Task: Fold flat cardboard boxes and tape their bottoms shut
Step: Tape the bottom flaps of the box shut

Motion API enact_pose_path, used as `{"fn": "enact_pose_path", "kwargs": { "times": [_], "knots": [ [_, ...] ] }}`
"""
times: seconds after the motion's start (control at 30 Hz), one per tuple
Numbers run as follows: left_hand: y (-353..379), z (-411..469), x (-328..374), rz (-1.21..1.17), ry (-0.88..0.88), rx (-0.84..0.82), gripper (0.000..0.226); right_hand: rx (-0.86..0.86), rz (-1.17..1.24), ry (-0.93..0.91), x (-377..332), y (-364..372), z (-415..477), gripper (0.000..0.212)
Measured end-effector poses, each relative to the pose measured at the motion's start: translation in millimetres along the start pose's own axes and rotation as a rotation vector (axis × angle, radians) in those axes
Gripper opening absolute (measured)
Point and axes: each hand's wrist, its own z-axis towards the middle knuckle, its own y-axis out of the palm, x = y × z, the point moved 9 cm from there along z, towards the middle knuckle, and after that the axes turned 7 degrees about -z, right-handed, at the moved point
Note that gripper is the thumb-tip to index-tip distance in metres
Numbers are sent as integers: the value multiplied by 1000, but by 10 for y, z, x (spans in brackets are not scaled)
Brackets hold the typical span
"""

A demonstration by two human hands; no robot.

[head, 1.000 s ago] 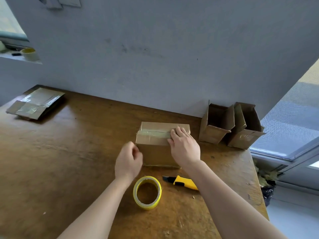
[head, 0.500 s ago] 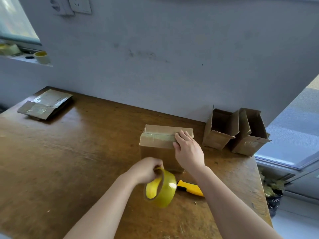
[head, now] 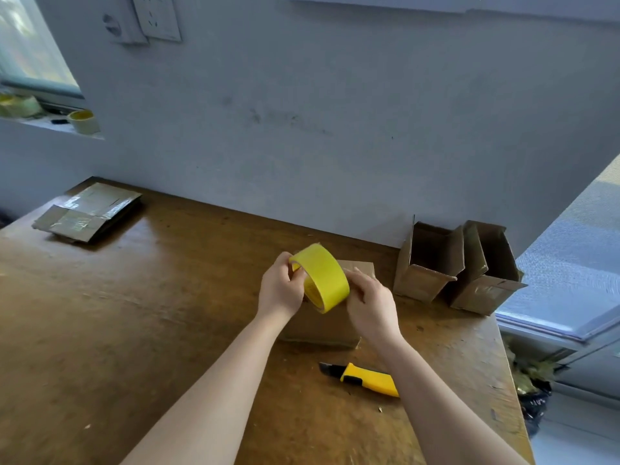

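Note:
A yellow tape roll [head: 323, 276] is held up in the air above a folded cardboard box [head: 327, 322] that stands on the wooden table [head: 134, 330]. My left hand [head: 280, 286] grips the roll's left rim, with fingers curled into its core. My right hand [head: 370, 305] is at the roll's right side, its fingertips touching the roll's edge. The hands and the roll hide most of the box's top.
A yellow utility knife [head: 365, 379] lies on the table in front of the box. Two upright open boxes [head: 427, 263] [head: 486, 276] stand at the back right by the wall. Flat cardboard [head: 89, 211] lies at the back left. The table's right edge is close.
My left hand picked the tape roll up off the table and raised it over the box. My right hand left the box's top and came to the roll.

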Motion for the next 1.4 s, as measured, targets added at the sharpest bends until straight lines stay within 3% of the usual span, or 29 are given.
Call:
{"fn": "enact_pose_path", "kwargs": {
  "times": [0.07,0.13,0.23,0.33,0.43,0.53,0.63,0.8,1.0,1.07,1.2,1.4],
  "knots": [
    [-13,7,-4,-15,-24,34,11,5,385,103,-31,-34,-28,27],
    [16,-20,-3,-27,-22,45,13,-25,520,82,-163,-58,-13,42],
    [33,-45,13,-29,-8,37,7,-53,419,-19,-386,-78,48,42],
    [76,-22,6,-98,26,-116,8,20,317,-31,-450,-147,167,33],
    [89,-21,-33,-421,-75,-257,22,82,104,-92,-531,-210,267,35],
    [51,2,-16,-608,-141,-240,33,85,-79,-100,-597,-212,376,34],
    [-8,14,-67,-588,-216,-132,39,31,-260,-133,-714,-143,458,33],
    [-65,54,-114,-537,-306,-60,23,-68,-406,-164,-847,-50,524,41],
    [-156,86,-203,-473,-310,52,23,-401,142,16,-507,58,421,41],
    [-177,93,-190,-392,-262,95,25,-307,127,-43,-516,-70,482,45],
    [-129,89,-203,-340,-213,98,18,-93,-192,-130,-592,-260,607,49],
    [-208,100,-173,-131,-119,195,17,-54,-340,-115,-608,-234,669,46]
  ]
}}
